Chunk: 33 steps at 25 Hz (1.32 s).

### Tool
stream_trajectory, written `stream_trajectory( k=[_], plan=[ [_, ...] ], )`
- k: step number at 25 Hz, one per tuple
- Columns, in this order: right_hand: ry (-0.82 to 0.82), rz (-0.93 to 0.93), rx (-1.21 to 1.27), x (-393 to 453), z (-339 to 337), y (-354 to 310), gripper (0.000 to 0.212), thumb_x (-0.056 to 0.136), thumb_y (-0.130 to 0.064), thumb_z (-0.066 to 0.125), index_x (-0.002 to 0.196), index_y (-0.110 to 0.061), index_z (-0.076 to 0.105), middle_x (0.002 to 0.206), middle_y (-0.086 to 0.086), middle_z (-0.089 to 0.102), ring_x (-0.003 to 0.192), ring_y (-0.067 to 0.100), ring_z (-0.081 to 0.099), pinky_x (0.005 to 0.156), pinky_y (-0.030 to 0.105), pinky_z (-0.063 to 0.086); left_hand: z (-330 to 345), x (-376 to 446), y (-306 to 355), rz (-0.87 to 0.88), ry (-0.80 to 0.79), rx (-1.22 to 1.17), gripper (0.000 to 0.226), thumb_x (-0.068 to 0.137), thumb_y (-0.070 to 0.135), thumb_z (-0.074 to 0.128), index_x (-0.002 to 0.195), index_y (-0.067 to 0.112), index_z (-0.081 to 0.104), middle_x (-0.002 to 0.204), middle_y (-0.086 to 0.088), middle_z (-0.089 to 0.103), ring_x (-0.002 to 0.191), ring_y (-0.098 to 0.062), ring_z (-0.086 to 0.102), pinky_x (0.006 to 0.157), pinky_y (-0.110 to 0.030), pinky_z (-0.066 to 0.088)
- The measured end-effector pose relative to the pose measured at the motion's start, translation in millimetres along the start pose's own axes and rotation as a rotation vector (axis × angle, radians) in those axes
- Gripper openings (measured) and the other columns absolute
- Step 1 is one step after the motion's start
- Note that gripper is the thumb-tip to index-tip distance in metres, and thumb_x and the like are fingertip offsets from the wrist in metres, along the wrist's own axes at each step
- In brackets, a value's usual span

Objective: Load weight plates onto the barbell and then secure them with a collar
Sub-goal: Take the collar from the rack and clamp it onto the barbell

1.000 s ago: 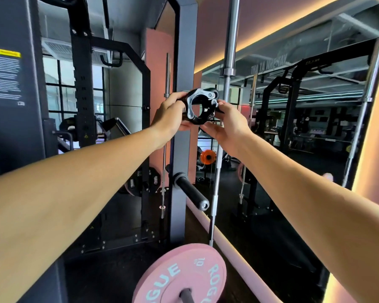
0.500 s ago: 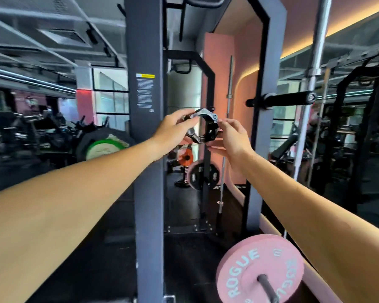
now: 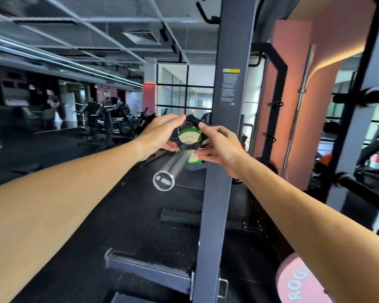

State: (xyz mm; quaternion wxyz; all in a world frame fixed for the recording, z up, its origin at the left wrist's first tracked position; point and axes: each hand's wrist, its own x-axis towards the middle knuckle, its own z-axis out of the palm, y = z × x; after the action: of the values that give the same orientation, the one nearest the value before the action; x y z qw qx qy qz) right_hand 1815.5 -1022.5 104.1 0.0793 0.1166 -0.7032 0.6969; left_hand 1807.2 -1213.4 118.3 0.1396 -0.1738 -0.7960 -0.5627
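A black clamp collar (image 3: 187, 147) is held up between both hands at arm's length. My left hand (image 3: 160, 134) pinches its left side and my right hand (image 3: 221, 145) grips its right side. Just below and in front of the collar, the chrome barbell sleeve (image 3: 173, 167) points toward me, its round end cap (image 3: 163, 181) in full view. A green-ringed weight plate (image 3: 193, 159) sits on the sleeve behind the collar, seen partly through the collar's ring. The collar is above the sleeve, not around it.
A dark grey rack upright (image 3: 223, 149) stands right behind my hands. A pink Rogue plate (image 3: 298, 281) sits low at the right. Black storage pegs (image 3: 363, 189) jut out on the right rack. Cardio machines (image 3: 109, 125) line the far left.
My view swung left, bringing the barbell sleeve and green plate into sight. Both hands kept hold of the collar and carried it down toward the sleeve.
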Motion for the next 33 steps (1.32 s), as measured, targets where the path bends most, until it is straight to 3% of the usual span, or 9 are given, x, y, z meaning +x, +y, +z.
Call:
stream_trajectory(
  k=[5,9,14,16,20,24,27,33],
  plan=[
    [-0.132,0.053,-0.088,-21,31,3,0.046,0.084,-0.049,0.075,0.113,-0.014,0.066,0.107,0.018,0.073,0.078,0.031,0.078,0.076,0.044,0.064,-35,-34,-16,-0.091,0.002,0.02,0.016,0.086,0.066,0.057,0.087,0.056,0.07,0.107,0.024,0.06,0.063,-0.026,0.075,0.061,-0.03,0.061],
    [-0.153,0.041,-0.122,-37,41,3,0.05,0.082,-0.05,0.077,0.115,-0.014,0.068,0.099,0.016,0.07,0.078,0.03,0.078,0.078,0.047,0.064,-48,-53,-23,-0.106,-0.016,0.0,0.03,0.083,0.066,0.058,0.098,0.044,0.07,0.112,0.002,0.071,0.059,-0.029,0.072,0.058,-0.031,0.058],
    [-0.169,0.018,-0.161,-50,39,4,0.046,0.079,-0.051,0.078,0.109,-0.016,0.071,0.088,0.011,0.073,0.075,0.03,0.077,0.073,0.043,0.065,-50,-67,-27,-0.122,-0.065,-0.052,0.024,0.084,0.055,0.058,0.096,0.037,0.068,0.106,-0.003,0.069,0.056,-0.031,0.07,0.053,-0.031,0.056],
    [-0.178,0.022,-0.196,-55,37,10,0.045,0.078,-0.051,0.079,0.105,-0.016,0.072,0.085,0.011,0.073,0.074,0.029,0.077,0.071,0.04,0.064,-48,-73,-36,-0.148,-0.111,-0.093,0.02,0.09,0.049,0.055,0.097,0.034,0.067,0.108,-0.009,0.068,0.059,-0.033,0.07,0.06,-0.037,0.059],
    [-0.17,0.037,-0.248,-63,35,26,0.037,0.08,-0.05,0.079,0.094,-0.017,0.071,0.084,0.01,0.073,0.071,0.028,0.077,0.065,0.036,0.063,-38,-82,-54,-0.214,-0.17,-0.159,0.032,0.092,0.045,0.053,0.118,0.028,0.062,0.13,-0.013,0.056,0.072,-0.037,0.072,0.068,-0.042,0.06],
    [-0.178,0.058,-0.309,-68,35,38,0.042,0.08,-0.047,0.08,0.098,-0.011,0.068,0.091,0.006,0.071,0.068,0.025,0.076,0.071,0.042,0.065,-38,-81,-71,-0.249,-0.23,-0.241,0.038,0.092,0.036,0.057,0.129,0.03,0.061,0.135,-0.013,0.058,0.094,-0.034,0.074,0.083,-0.045,0.061],
    [-0.148,0.069,-0.326,-66,34,44,0.046,0.08,-0.044,0.081,0.112,-0.016,0.062,0.104,-0.002,0.07,0.068,0.025,0.077,0.072,0.043,0.065,-37,-75,-77,-0.264,-0.233,-0.279,0.04,0.084,0.031,0.064,0.124,0.033,0.065,0.132,-0.015,0.062,0.104,-0.037,0.072,0.084,-0.043,0.061],
    [-0.016,0.081,-0.193,-49,34,53,0.041,0.081,-0.034,0.082,0.113,-0.022,0.059,0.104,0.001,0.069,0.077,0.027,0.078,0.073,0.039,0.065,-27,-50,-84,-0.284,-0.174,-0.269,0.031,0.078,0.034,0.067,0.108,0.04,0.07,0.118,-0.009,0.067,0.091,-0.027,0.077,0.072,-0.036,0.063]
  ],
)
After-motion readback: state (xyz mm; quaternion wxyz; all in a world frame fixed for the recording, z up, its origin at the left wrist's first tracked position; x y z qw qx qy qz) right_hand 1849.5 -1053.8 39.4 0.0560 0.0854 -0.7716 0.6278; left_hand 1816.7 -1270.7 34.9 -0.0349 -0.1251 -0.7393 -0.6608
